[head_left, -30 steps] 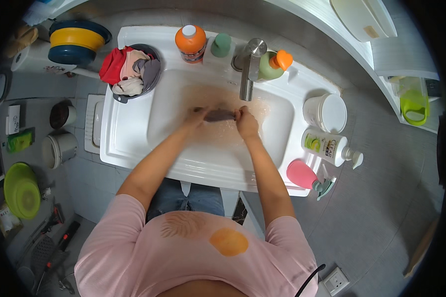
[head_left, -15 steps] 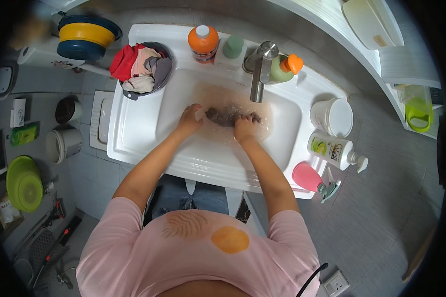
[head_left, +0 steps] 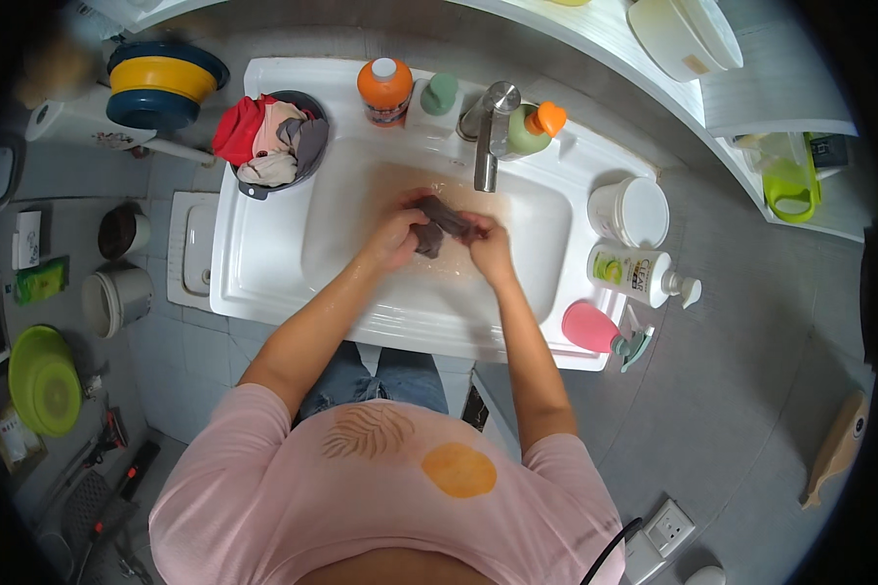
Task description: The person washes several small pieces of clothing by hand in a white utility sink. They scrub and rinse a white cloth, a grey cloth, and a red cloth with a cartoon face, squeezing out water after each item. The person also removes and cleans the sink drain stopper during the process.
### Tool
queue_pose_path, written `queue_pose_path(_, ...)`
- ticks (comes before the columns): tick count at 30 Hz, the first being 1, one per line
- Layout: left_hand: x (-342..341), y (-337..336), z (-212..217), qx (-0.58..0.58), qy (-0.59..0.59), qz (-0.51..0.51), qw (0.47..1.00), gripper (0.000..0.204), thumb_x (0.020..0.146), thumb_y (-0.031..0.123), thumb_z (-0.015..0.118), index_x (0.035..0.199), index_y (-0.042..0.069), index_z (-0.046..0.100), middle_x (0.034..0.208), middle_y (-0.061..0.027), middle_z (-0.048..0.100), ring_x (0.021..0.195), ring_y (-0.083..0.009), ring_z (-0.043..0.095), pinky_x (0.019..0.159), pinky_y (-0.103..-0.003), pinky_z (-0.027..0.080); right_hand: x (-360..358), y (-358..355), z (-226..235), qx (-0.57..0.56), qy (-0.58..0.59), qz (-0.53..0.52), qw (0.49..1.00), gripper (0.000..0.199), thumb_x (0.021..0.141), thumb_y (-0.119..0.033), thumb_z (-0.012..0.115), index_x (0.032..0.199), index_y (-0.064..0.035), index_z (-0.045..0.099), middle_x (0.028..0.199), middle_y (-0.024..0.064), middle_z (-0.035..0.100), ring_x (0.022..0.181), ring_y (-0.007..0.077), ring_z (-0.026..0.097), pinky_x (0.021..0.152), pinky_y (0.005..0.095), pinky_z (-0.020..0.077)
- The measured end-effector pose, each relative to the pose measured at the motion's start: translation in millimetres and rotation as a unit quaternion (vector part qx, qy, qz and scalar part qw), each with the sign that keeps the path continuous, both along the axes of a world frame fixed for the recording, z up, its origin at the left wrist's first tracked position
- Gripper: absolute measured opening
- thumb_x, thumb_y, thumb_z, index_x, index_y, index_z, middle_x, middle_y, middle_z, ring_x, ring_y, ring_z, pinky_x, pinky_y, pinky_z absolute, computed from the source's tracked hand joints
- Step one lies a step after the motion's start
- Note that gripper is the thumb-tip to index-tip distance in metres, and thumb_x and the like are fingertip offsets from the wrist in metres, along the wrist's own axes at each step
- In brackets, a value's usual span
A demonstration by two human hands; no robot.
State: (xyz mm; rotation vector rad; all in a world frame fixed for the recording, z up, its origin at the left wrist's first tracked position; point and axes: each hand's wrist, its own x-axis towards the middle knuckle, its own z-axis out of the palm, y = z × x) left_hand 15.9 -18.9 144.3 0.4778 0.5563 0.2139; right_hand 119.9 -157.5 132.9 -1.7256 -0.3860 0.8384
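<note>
Above the murky water in the white sink [head_left: 263, 255], a wet, dark grey-brown sock-like cloth [head_left: 446, 216] is stretched between my two hands. My left hand [head_left: 396, 234] is closed on its left part, and a piece hangs down beside those fingers. At the other end, my right hand [head_left: 491, 249] pinches the cloth with bent fingers. The steel faucet [head_left: 486, 161] is just beyond my right hand. A dark basin [head_left: 312, 168] of red, pink, grey and whitish clothes [head_left: 268, 141] sits on the sink's far left corner.
Along the back rim stand an orange bottle [head_left: 384, 97], a green-topped dispenser [head_left: 440, 95] and a green pump bottle [head_left: 529, 135]. On the right rim are a white tub [head_left: 630, 213], a white pump bottle [head_left: 629, 271] and a pink spray bottle [head_left: 590, 327]. A shelf [head_left: 595, 63] curves overhead.
Both hands have come together and lifted the dark cloth out of the water. My left hand, earlier apart from it, now grips it. The view has shifted slightly.
</note>
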Motion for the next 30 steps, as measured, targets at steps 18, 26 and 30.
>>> queue_pose_path(18, -54, 13, 70, 0.46, 0.04, -0.237, 0.855, 0.045, 0.074, 0.006, 0.054, 0.117, 0.002, 0.043, 0.116, -0.0156, 0.048, 0.103, -0.0227, 0.05, 0.087, -0.036, 0.041, -55, 19, 53, 0.075, 0.445, 0.062, 0.89, 0.019, 0.084, -0.009, 0.052, 0.102, -0.006, 0.047, 0.089, 0.0041, 0.054, 0.081, 0.0143, 0.054, 0.069, 0.0262, 0.046)
queue_pose_path(26, -9, 32, 125, -0.173, -0.218, -0.243, 0.929, 0.046, 0.086, 0.029, 0.049, 0.122, 0.003, 0.038, 0.107, -0.0088, 0.053, 0.097, -0.0221, 0.053, 0.097, -0.045, 0.031, -90, 51, 128, 0.429, 0.78, 0.041, 0.455, 0.019, 0.081, -0.017, 0.059, 0.09, -0.01, 0.045, 0.065, -0.0039, 0.043, 0.058, 0.0061, 0.045, 0.05, 0.0184, 0.0362)
queue_pose_path(30, 3, 28, 120, -0.169, -0.287, -0.215, 0.918, 0.039, 0.088, 0.022, 0.047, 0.121, 0.002, 0.038, 0.083, -0.005, 0.053, 0.086, -0.0182, 0.054, 0.093, -0.042, 0.037, -81, 65, 148, 0.476, 0.781, 0.035, 0.403, 0.017, 0.083, -0.02, 0.056, 0.075, -0.0115, 0.043, 0.062, -0.0034, 0.036, 0.054, 0.0074, 0.037, 0.046, 0.0182, 0.0301)
